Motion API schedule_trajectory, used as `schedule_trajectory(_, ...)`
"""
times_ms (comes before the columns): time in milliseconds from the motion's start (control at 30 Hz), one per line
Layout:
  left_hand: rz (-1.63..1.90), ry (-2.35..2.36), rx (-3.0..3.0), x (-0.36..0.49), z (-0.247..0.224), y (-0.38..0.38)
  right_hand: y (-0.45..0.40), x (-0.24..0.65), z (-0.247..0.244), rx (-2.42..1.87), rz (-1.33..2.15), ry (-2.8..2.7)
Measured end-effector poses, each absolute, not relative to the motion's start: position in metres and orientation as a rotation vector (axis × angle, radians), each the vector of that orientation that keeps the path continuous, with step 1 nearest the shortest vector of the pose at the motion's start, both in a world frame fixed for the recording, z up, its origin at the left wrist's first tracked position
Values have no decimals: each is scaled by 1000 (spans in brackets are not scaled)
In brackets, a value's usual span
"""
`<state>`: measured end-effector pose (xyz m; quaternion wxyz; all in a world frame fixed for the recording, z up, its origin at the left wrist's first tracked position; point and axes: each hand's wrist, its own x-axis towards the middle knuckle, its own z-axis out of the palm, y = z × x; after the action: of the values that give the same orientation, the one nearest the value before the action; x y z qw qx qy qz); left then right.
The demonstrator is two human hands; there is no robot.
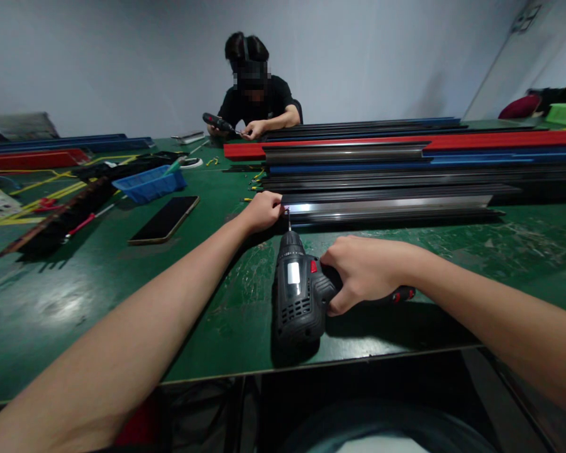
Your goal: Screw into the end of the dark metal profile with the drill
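My right hand (363,270) is wrapped round the handle of a black cordless drill (295,296) with a red button. The drill lies low over the near part of the green table, its bit (289,220) pointing away from me. The tip of the bit meets the left end of a long dark metal profile (387,206) with a shiny face. At that same end my left hand (264,211) is closed, its fingers gripping the profile. Whatever else its fingertips may pinch is too small to make out.
Behind the profile lie several more long profiles, black, blue and red (339,150). A smartphone (165,220) and a blue plastic basket (151,184) are on the left, near a red-handled screwdriver (81,226). Across the green table (226,340) sits a person (257,94) holding another drill (218,122).
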<state>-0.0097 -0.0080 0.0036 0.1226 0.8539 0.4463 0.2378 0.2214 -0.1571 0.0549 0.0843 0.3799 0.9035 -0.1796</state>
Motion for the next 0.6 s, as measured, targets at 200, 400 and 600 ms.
schedule_trajectory(200, 686, 1313, 2453, -10, 4, -7, -157, 221, 55, 1131, -537, 2693)
schedule_trajectory(400, 699, 1322, 2462, -9, 4, -8, -158, 221, 55, 1138, -534, 2693)
schedule_trajectory(600, 685, 1347, 2459, -8, 5, -10, -157, 221, 55, 1136, -544, 2705)
